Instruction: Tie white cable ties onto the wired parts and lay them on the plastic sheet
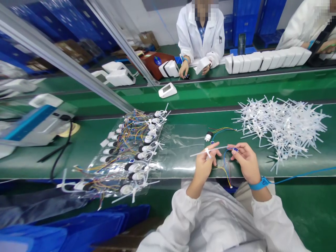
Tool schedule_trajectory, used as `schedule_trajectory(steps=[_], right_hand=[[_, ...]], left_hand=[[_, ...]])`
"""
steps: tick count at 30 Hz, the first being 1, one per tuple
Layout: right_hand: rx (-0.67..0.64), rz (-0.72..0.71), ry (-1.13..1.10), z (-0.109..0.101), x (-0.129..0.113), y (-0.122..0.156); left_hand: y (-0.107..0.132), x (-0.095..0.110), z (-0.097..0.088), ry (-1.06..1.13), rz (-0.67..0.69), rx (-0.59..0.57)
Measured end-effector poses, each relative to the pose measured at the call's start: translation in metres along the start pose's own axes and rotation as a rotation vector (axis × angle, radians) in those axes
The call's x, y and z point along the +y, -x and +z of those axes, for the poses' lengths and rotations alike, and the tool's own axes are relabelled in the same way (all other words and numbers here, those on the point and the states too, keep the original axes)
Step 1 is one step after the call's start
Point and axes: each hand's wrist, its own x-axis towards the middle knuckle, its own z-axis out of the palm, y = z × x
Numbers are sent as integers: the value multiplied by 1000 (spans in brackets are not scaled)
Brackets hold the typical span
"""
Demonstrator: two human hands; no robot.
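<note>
My left hand (pixel 204 164) is closed around a thin white tube piece (pixel 208 152) with a small white connector at its middle. The tube lies across my fingers, and its far end reaches close to my right fingertips. Between thumb and fingers, my right hand (pixel 246 161) pinches a small blue part (pixel 236 149) with thin wires (pixel 225 159) hanging from it. Whether tube and part touch, I cannot tell. Just beyond my left hand, a small black-and-white cylinder (pixel 208 136) with coloured wires lies on the green bench (pixel 183 164).
A heap of white tube pieces (pixel 280 127) lies at right. To the left, several wired cylinders with tubes (pixel 131 150) rest on clear plastic. A blue cord runs from my wristband (pixel 259 183). Across the bench, a co-worker (pixel 201 35) handles a white housing (pixel 202 65).
</note>
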Motion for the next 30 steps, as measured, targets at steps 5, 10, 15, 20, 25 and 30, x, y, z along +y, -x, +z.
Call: schedule_trajectory(steps=[5,10,15,20,25,30], right_hand=[[15,-5,13,-5,5,-1],[-13,11,53,-6,5,-3],[-83,61,25,-1,-4,-1],[-146,124,90,-1,-8,-1],[-183,108,181,-1,-10,0],[-188,97,208,0,-11,1]], left_hand=[[2,-4,-1,72,-7,78],[1,-4,0,86,-11,91],[1,4,2,140,-15,42],[2,6,2,150,-17,11],[2,0,4,176,-22,-34],[3,4,7,119,-99,-81]])
